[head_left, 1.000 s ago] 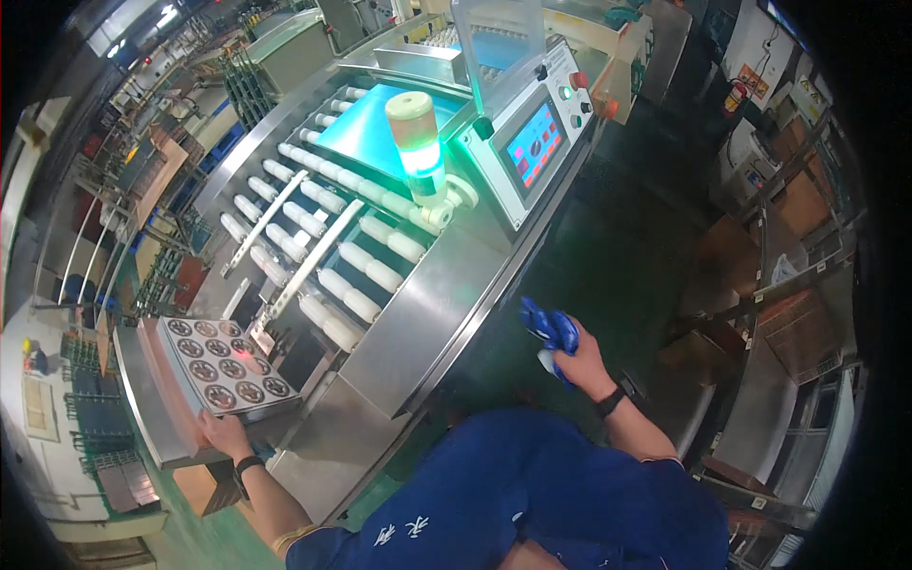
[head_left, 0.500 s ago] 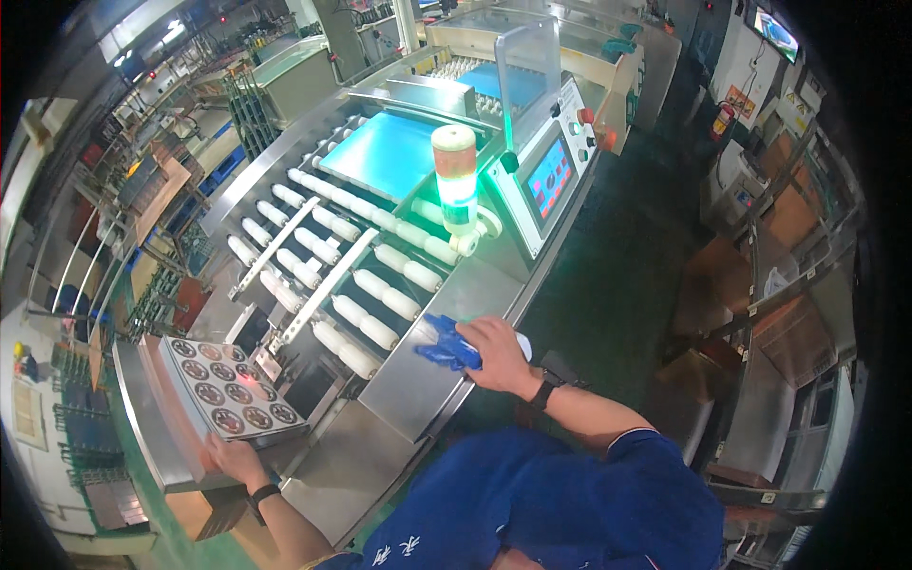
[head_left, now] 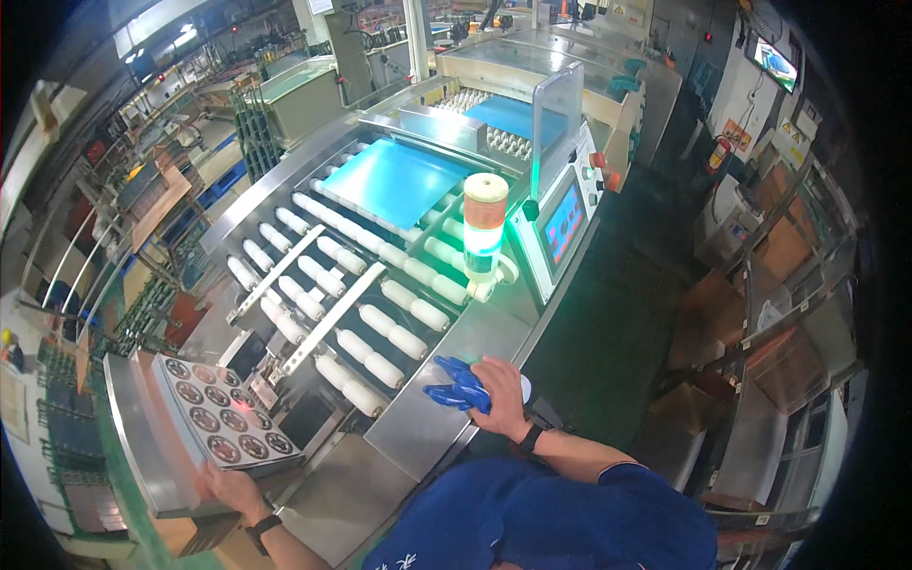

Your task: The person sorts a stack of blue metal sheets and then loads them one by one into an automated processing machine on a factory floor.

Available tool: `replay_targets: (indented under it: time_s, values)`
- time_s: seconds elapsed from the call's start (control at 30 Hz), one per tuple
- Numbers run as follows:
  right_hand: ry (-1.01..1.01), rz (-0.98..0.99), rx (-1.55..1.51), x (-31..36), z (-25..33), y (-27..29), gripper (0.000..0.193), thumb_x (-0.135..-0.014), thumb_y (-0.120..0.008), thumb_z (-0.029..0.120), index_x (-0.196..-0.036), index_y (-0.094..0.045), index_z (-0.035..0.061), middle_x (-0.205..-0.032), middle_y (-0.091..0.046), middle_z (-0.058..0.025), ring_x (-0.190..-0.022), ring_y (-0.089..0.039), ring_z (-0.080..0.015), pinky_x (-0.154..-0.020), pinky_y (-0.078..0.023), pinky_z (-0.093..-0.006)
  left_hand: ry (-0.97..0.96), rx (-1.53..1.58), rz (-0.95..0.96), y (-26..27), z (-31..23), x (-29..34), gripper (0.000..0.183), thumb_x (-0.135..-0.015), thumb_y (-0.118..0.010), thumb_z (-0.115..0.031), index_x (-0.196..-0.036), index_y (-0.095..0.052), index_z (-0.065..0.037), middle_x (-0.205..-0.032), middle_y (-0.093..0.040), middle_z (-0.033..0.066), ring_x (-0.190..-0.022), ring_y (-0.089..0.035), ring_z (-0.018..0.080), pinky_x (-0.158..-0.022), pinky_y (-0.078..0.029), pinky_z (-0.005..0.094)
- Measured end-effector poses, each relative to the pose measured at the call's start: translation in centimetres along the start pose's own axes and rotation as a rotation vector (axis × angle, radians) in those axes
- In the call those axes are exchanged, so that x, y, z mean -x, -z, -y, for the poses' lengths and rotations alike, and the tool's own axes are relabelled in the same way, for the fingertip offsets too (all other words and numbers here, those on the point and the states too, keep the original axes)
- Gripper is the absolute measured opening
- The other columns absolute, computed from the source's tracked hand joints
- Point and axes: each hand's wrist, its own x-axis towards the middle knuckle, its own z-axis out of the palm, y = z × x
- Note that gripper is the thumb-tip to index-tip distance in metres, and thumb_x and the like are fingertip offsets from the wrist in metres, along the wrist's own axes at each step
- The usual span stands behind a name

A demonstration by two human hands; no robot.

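Note:
My right hand (head_left: pixel 502 394) rests on the flat steel ledge (head_left: pixel 418 427) at the machine's near right side. Its fingers are closed over a bunched blue work glove (head_left: pixel 462 385), whose finger-like lobes stick out to the left. A white piece shows past the hand's right side. My left hand (head_left: pixel 236 489) is at the near edge of a tilted steel plate (head_left: pixel 163 375) carrying several round suction-cup-like discs (head_left: pixel 228 418). Its fingertips are smeared and partly lost against the shiny metal, so their grip cannot be made out.
White rollers (head_left: pixel 369 356) run across the conveyor under two pale bars (head_left: pixel 332 321). A blue panel (head_left: pixel 394 180) lies farther up. A lit green signal lamp (head_left: pixel 484 228) stands by the control screen (head_left: pixel 564 226). Racks with brown boards (head_left: pixel 793 366) line the right side.
The whole view has shifted slightly, with the machine lower in it. Both hands keep nearly the same places on the machine, and the glove's lobes look a little more spread.

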Motion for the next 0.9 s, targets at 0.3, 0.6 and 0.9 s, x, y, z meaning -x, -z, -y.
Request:
replay_targets:
  time_s: [0.3,0.6,0.9]
  values:
    - [0.01,0.02,0.003,-0.03,-0.3,0.07,0.068,-0.058,-0.076,0.021,-0.122,-0.058,0.006,-0.12,-0.062,-0.0137,-0.115,-0.057,-0.0364,-0.099,-0.039,-0.0502,0.013,-0.002,-0.046,-0.79,0.19,0.11,0.045,-0.079,-0.046,0.0,-0.122,-0.053,0.01,-0.132,-0.052,0.0279,-0.123,-0.047,0.045,-0.106,-0.038,0.0474]
    - [0.011,0.03,-0.01,-0.07,-0.36,0.13,0.066,-0.058,-0.077,0.022,-0.12,-0.059,0.006,-0.119,-0.063,-0.0137,-0.113,-0.058,-0.0356,-0.097,-0.039,-0.0496,0.008,-0.002,-0.077,-0.56,-0.26,0.12,0.041,-0.079,-0.047,0.003,-0.119,-0.054,0.011,-0.127,-0.054,0.0271,-0.12,-0.049,0.0451,-0.103,-0.04,0.0472]
    - [0.031,-0.014,-0.028,-0.29,-0.49,-0.05,0.067,-0.057,-0.076,0.022,-0.119,-0.059,0.0055,-0.116,-0.062,-0.0153,-0.112,-0.057,-0.0374,-0.096,-0.038,-0.0494,-0.032,0.024,-0.085,-0.49,-0.15,0.09,0.044,-0.078,-0.045,0.004,-0.12,-0.052,0.013,-0.126,-0.053,0.0299,-0.119,-0.049,0.0463,-0.104,-0.039,0.0497]
